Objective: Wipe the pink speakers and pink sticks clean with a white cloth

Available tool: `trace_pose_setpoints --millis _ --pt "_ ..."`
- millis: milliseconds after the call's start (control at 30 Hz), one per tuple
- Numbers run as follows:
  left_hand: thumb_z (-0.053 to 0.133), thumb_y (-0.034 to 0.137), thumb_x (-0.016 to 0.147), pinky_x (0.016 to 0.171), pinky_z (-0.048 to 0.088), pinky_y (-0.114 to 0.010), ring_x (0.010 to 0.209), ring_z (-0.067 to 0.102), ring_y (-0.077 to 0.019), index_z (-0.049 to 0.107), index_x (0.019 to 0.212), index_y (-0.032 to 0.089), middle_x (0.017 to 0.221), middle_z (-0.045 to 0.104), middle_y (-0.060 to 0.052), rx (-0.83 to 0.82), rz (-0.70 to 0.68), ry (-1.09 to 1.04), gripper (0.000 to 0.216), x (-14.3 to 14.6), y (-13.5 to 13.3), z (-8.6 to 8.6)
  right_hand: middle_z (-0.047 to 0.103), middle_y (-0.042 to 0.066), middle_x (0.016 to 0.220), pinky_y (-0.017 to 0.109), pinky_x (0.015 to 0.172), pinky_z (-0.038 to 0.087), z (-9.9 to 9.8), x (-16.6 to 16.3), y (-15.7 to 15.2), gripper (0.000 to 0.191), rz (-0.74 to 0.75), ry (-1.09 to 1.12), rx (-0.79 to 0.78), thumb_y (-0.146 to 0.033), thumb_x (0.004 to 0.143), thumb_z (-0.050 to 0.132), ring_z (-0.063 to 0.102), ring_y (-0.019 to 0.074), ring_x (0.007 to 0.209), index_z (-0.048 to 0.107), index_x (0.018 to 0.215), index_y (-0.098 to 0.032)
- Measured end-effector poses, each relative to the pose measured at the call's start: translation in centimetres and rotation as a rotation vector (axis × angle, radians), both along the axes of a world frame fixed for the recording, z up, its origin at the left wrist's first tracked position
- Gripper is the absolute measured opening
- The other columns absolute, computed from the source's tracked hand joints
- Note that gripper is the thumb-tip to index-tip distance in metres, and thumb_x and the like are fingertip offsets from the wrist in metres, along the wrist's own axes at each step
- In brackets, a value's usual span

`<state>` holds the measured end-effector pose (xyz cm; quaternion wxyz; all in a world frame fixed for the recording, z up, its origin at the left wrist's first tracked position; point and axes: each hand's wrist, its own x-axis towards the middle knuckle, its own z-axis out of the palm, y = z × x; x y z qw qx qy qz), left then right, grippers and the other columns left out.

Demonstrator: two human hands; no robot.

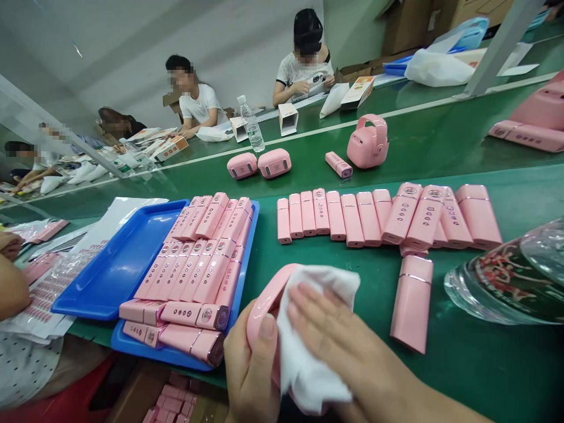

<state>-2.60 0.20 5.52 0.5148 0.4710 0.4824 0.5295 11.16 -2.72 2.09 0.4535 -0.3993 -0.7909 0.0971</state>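
Observation:
My left hand [252, 367] is wrapped around a pink portable speaker [263, 302], its thumb beside the glossy carry handle. My right hand [337, 338] lies with fingers together on a white cloth [346, 282], pressing it against the speaker's side. The cloth hides most of the speaker's body. To the left, a blue tray [249, 247] holds stacked pink microphones [215, 264] with small round buttons. Beyond my hands runs a row of similar pink microphones [335, 217], some leaning on others. One pink microphone [413, 302] lies apart, right of my right hand.
Another blue tray [110, 273] overlaps the filled one. A large clear bottle [515, 276] stands close on the right. Pink speakers [368, 144] and a water bottle [251, 126] stand farther back. Several people work along the line; an arm [12, 285] shows at left.

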Motion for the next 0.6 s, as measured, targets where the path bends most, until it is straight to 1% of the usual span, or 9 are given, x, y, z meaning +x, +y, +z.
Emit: trace_pose_setpoints --millis 100,133,233,300,333,400,467,533,600 --pt "0.061 0.046 0.077 0.091 0.049 -0.037 0.1 0.063 -0.0285 0.071 0.097 0.016 0.101 0.071 -0.008 0.031 0.004 -0.037 0.038 0.1 0.0 -0.1 0.021 0.009 0.15 0.034 0.111 0.023 0.2 0.7 0.1 0.055 -0.112 0.001 -0.18 -0.02 0.094 0.039 0.018 0.0188 0.139 0.024 0.146 -0.01" --pt "0.062 0.047 0.076 0.09 0.05 -0.037 0.1 0.063 -0.0289 0.071 0.096 0.016 0.1 0.072 -0.008 0.024 0.027 -0.032 0.037 0.1 0.0 -0.2 0.023 0.01 0.15 0.035 0.111 0.024 0.2 0.6 0.1 0.056 -0.109 0.001 -0.146 -0.02 0.094 0.039 0.019 0.0191 0.139 0.023 0.146 -0.01" --pt "0.067 0.045 0.073 0.084 0.052 -0.033 0.097 0.064 -0.0283 0.072 0.091 0.017 0.091 0.073 -0.007 -0.051 0.085 -0.034 0.035 0.0 -0.1 -0.2 0.031 0.011 0.145 0.04 0.113 0.02 -0.2 -0.3 0.1 0.061 0.013 -0.073 0.108 -0.017 0.093 0.04 0.02 0.0216 0.139 0.014 0.148 -0.008" --pt "0.068 0.045 0.072 0.085 0.052 -0.032 0.097 0.064 -0.0269 0.071 0.092 0.018 0.092 0.073 -0.006 -0.086 0.102 -0.053 0.034 -0.1 -0.1 -0.3 0.031 0.01 0.145 0.04 0.115 0.017 -0.4 -0.6 0.2 0.062 0.054 -0.083 0.151 -0.017 0.093 0.041 0.02 0.0215 0.139 0.012 0.148 -0.007" --pt "0.068 0.045 0.072 0.086 0.051 -0.032 0.099 0.064 -0.027 0.071 0.093 0.017 0.094 0.073 -0.007 -0.079 0.095 -0.067 0.035 -0.2 -0.1 -0.3 0.028 0.009 0.147 0.039 0.115 0.016 -0.4 -0.5 0.2 0.062 0.047 -0.061 0.089 -0.017 0.093 0.041 0.019 0.021 0.139 0.014 0.148 -0.008" --pt "0.065 0.047 0.074 0.09 0.05 -0.035 0.103 0.062 -0.0287 0.07 0.096 0.015 0.1 0.072 -0.009 -0.044 0.065 -0.093 0.038 -0.2 0.1 -0.5 0.023 0.005 0.15 0.037 0.116 0.012 -0.3 0.0 0.2 0.055 0.031 0.081 -0.135 -0.02 0.094 0.039 0.016 0.0179 0.14 0.023 0.147 -0.016" --pt "0.064 0.047 0.075 0.09 0.05 -0.038 0.104 0.061 -0.0307 0.071 0.094 0.013 0.102 0.071 -0.011 -0.032 0.039 -0.112 0.039 -0.3 0.2 -0.7 0.023 -0.001 0.151 0.036 0.116 0.01 0.1 0.4 0.1 0.046 0.011 0.349 -0.458 -0.028 0.097 0.035 0.015 0.0149 0.14 0.032 0.144 -0.025" --pt "0.063 0.047 0.075 0.089 0.051 -0.039 0.104 0.061 -0.0319 0.07 0.094 0.013 0.103 0.071 -0.011 -0.059 0.049 -0.113 0.039 -0.5 0.3 -0.9 0.027 -0.002 0.15 0.036 0.116 0.013 0.5 0.6 0.0 0.043 -0.02 0.69 -0.744 -0.041 0.098 0.034 0.018 0.0155 0.14 0.039 0.139 -0.029" --pt "0.062 0.048 0.074 0.088 0.051 -0.04 0.103 0.062 -0.0325 0.069 0.094 0.013 0.102 0.071 -0.011 -0.076 0.064 -0.096 0.041 -0.7 0.3 -1.0 0.037 0.0 0.145 0.037 0.115 0.022 0.9 0.6 0.2 0.048 -0.035 0.989 -0.915 -0.052 0.094 0.04 0.028 0.0191 0.137 0.044 0.136 -0.028"
